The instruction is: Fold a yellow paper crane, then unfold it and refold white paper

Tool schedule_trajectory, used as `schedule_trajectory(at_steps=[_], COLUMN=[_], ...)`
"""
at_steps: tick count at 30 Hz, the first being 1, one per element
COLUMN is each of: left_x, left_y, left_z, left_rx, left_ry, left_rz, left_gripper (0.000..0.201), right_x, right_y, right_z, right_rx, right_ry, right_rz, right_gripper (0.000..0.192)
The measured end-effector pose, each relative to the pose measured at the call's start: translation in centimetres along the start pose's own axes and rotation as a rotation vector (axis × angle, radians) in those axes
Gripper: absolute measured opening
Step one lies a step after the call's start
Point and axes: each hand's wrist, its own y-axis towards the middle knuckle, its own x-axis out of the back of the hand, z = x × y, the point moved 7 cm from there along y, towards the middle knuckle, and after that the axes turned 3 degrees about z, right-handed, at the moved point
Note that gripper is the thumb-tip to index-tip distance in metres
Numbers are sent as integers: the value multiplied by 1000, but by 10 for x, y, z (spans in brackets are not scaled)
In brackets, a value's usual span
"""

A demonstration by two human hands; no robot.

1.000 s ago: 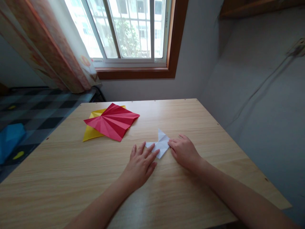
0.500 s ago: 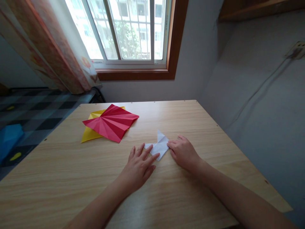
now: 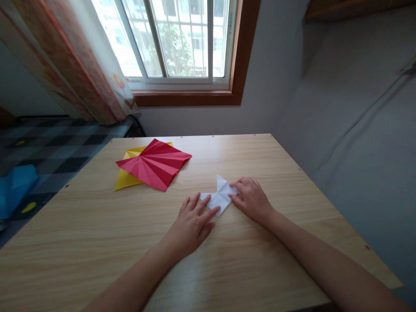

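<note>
A small piece of folded white paper (image 3: 222, 199) lies flat on the wooden table, one pointed flap standing out at the far side and another at the left. My left hand (image 3: 195, 222) is open, palm down, its spread fingertips pressing on the paper's left and near parts. At the right end, my right hand (image 3: 252, 198) has its fingers curled, with the thumb and forefinger gripping the paper's right flap. That flap is partly hidden beneath the fingers.
A creased red paper sheet (image 3: 159, 162) overlaps a yellow one (image 3: 125, 181) at the table's far left. Left of the table (image 3: 107, 242), a blue paper piece (image 3: 19, 186) rests on a checked bed cover. A window (image 3: 182, 43) and curtain (image 3: 97, 86) are behind.
My right hand's forefinger has shifted up and away from the thumb along the paper's right end. My left hand stays on the paper. The whole view has shifted slightly.
</note>
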Motion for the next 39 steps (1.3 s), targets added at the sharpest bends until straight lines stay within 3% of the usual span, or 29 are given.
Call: schedule_trajectory(at_steps=[3,9,16,39], left_x=[1,4,3,3], left_y=[1,0,1,1], left_z=[-1,-2,-2,-2], left_rx=[8,17,23,10], left_ry=[-7,-20,-19,-26], left_rz=[17,17,45,11], left_gripper=[45,45,45,45], right_x=[-9,-20,-18,-14], right_y=[2,3,4,6], right_z=[-10,-16,-13,-13], right_rx=[-23,-42,-45,89], right_ry=[67,83,84,308], right_rz=[-31,51,88,-15], right_gripper=[42,41,39,38])
